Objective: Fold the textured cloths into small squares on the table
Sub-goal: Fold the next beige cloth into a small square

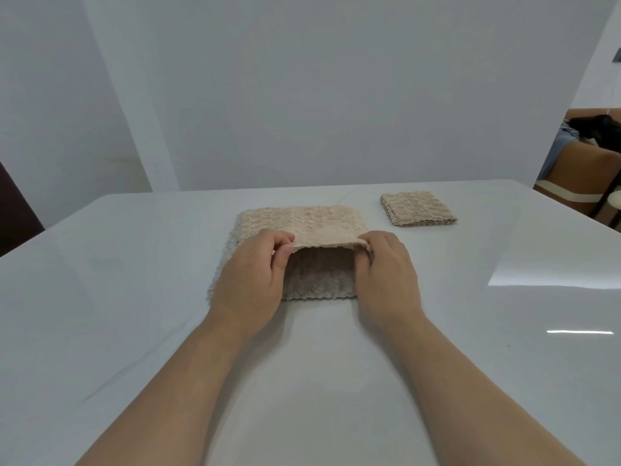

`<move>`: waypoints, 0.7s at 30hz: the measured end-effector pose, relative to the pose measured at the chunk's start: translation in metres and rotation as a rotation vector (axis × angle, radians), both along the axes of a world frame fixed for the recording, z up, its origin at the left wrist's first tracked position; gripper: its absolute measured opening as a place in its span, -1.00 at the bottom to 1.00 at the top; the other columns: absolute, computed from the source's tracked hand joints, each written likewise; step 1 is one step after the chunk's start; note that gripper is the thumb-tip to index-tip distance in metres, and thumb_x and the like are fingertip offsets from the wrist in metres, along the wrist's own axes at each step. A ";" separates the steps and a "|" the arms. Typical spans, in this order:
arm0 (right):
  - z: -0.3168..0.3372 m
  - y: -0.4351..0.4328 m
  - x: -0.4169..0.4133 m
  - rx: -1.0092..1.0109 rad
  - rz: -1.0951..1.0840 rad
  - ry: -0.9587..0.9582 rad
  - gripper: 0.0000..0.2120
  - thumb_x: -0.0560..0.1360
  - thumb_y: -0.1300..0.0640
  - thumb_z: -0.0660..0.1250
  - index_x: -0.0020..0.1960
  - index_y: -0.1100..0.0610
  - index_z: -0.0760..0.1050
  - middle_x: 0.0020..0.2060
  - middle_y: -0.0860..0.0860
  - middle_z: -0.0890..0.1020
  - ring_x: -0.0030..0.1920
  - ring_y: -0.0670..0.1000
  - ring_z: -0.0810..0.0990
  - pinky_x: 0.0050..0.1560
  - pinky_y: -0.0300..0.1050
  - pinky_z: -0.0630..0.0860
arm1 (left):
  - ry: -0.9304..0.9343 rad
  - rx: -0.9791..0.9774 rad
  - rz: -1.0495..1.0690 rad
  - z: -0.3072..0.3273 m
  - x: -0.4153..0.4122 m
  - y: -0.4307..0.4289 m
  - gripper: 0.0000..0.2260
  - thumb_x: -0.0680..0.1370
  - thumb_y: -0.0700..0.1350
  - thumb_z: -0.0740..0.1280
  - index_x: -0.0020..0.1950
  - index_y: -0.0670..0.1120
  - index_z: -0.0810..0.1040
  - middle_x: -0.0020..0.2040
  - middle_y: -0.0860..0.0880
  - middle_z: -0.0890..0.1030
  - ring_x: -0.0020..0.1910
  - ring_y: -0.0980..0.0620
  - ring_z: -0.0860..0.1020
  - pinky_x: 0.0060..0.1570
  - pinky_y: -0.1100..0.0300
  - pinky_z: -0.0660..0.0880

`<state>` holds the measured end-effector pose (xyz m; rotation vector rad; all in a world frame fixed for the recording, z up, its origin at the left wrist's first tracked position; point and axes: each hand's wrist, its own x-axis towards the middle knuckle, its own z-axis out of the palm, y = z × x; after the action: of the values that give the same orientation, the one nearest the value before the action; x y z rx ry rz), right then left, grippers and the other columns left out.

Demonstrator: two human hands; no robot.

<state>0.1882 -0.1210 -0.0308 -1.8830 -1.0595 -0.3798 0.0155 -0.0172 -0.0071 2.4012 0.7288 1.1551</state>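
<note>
- The cloth (302, 220) lies in the middle of the table (134, 297). Both hands cover its near corners, so of the lower layer only a shadowed strip between the wrists shows.
- Its upper layer is raised at the near edge and makes an open pocket. How many layers lie under it I cannot tell.
- The left hand (250, 280) pinches the left end of the raised edge between thumb and forefinger. Its other fingers are curled and their tips are hidden.
- The right hand (386, 274) grips the right end of the same edge. Its fingertips curl round the edge and are partly hidden by the flap.
- The right side of the cloth is hidden behind the right hand, while the left side shows beyond the left hand.
- Both forearms are cut off at the bottom of the view.
- A folded cloth (418, 208) lies at the far right of the table as a small square of several layers, well apart from the hands.
- Beyond the table's right edge stands a brown chair (578, 169), cut off by the frame, with a dark garment (598, 129) on it, too blurred to make out.
- A plain wall (302, 95) stands behind the table.
</note>
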 end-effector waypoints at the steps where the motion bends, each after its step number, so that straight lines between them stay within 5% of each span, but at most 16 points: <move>1: 0.003 -0.001 -0.001 0.022 0.003 0.017 -0.82 0.60 0.21 0.24 0.16 0.12 0.55 0.08 0.00 0.60 0.11 0.06 0.50 0.15 -0.01 0.45 | 0.006 -0.009 -0.003 0.000 0.000 0.000 -0.88 0.69 -0.04 0.16 0.02 0.04 0.48 0.18 0.17 0.60 0.15 0.18 0.53 0.08 0.24 0.46; 4: 0.009 -0.003 -0.004 0.051 0.030 0.055 -0.79 0.60 0.23 0.21 0.21 0.14 0.50 -0.08 0.03 0.63 -0.03 0.12 0.54 0.00 0.08 0.47 | 0.024 -0.056 -0.021 -0.001 0.000 -0.001 -0.87 0.70 -0.02 0.13 0.02 0.04 0.44 0.17 0.19 0.61 0.10 0.23 0.54 0.02 0.27 0.44; 8: 0.015 -0.005 -0.008 0.093 0.089 0.048 -0.78 0.59 0.25 0.19 0.20 0.10 0.45 -0.34 -0.12 0.53 -0.26 0.13 0.52 -0.21 0.04 0.42 | 0.015 -0.017 0.010 -0.001 0.000 -0.002 -0.87 0.70 -0.02 0.12 -0.01 0.04 0.39 -0.27 0.05 0.52 -0.30 0.08 0.46 -0.29 0.10 0.42; 12: 0.014 -0.009 -0.013 0.028 0.186 0.188 -0.74 0.57 0.13 0.23 0.23 -0.07 0.38 -0.07 -0.16 0.57 -0.07 0.02 0.54 0.02 0.08 0.50 | -0.051 -0.013 0.041 0.000 -0.001 -0.003 -0.89 0.70 -0.05 0.13 -0.02 0.07 0.36 -0.32 0.09 0.47 -0.35 0.12 0.45 -0.36 0.16 0.32; 14: 0.012 -0.012 -0.015 -0.091 0.226 0.156 -0.57 0.48 0.05 0.31 0.33 -0.05 0.34 0.09 -0.14 0.49 0.04 -0.02 0.50 0.15 0.00 0.45 | -0.087 0.003 0.076 0.001 -0.002 -0.003 -0.90 0.70 -0.04 0.12 -0.01 0.08 0.35 -0.31 0.10 0.48 -0.35 0.14 0.46 -0.35 0.18 0.32; 19: 0.008 -0.011 -0.013 -0.202 0.157 0.034 -0.48 0.43 0.16 0.35 0.37 0.00 0.37 0.11 -0.08 0.40 0.06 0.04 0.48 0.16 0.00 0.42 | -0.130 -0.069 0.064 0.004 -0.005 -0.003 -0.94 0.66 0.06 0.19 0.02 0.12 0.35 -0.30 0.11 0.50 -0.31 0.12 0.48 -0.29 0.15 0.35; 21: 0.006 -0.010 -0.010 -0.185 0.085 0.033 -0.58 0.45 0.16 0.32 0.31 0.06 0.49 0.07 -0.01 0.44 0.07 0.09 0.49 0.17 0.03 0.45 | -0.046 -0.154 0.021 0.005 -0.006 -0.005 -0.73 0.54 0.19 0.37 0.10 0.16 0.35 -0.19 0.15 0.54 -0.25 0.18 0.51 -0.23 0.19 0.41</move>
<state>0.1780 -0.1307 -0.0244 -1.9917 -1.1816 -0.2065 0.0097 -0.0217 -0.0019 2.2379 0.7990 1.1160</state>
